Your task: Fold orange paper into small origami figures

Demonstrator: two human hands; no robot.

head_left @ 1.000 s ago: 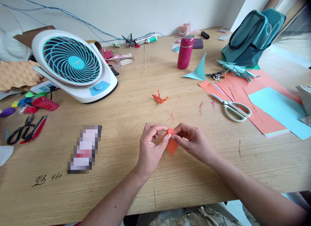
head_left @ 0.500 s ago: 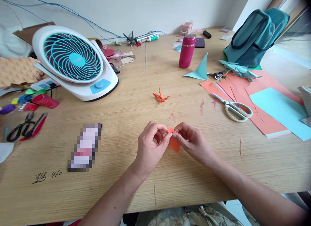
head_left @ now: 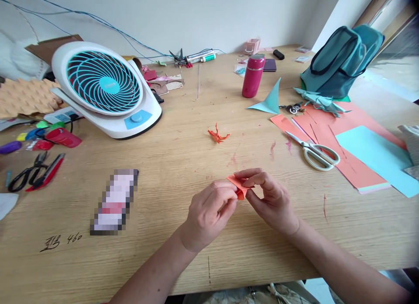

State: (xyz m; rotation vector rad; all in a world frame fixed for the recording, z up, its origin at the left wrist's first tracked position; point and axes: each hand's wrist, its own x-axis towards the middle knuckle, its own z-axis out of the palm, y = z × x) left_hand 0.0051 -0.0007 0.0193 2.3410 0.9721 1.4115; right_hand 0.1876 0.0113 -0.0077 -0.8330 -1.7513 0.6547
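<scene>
A small folded piece of orange paper (head_left: 241,193) is held just above the table between both hands. My left hand (head_left: 209,212) pinches its left side, with fingers curled around the edge. From the right, my right hand (head_left: 270,197) grips it between thumb and fingers. The paper looks partly opened, with flaps pointing up-left and downward; its inner folds are hidden by the fingers. Beyond the hands lies a small orange origami figure (head_left: 218,134) with thin pointed limbs.
White-handled scissors (head_left: 319,155) rest on orange and light-blue paper sheets (head_left: 373,151) at right. A magenta flask (head_left: 253,77), a teal bag (head_left: 340,64) and a folded teal paper (head_left: 270,101) stand behind. At left are a fan (head_left: 104,86), a blurred-out phone (head_left: 114,201) and black-handled cutters (head_left: 29,173).
Both hands have turned the orange paper and shifted slightly right. Its lower flap no longer hangs down flat; the piece now shows spread flaps. The view has tilted slightly.
</scene>
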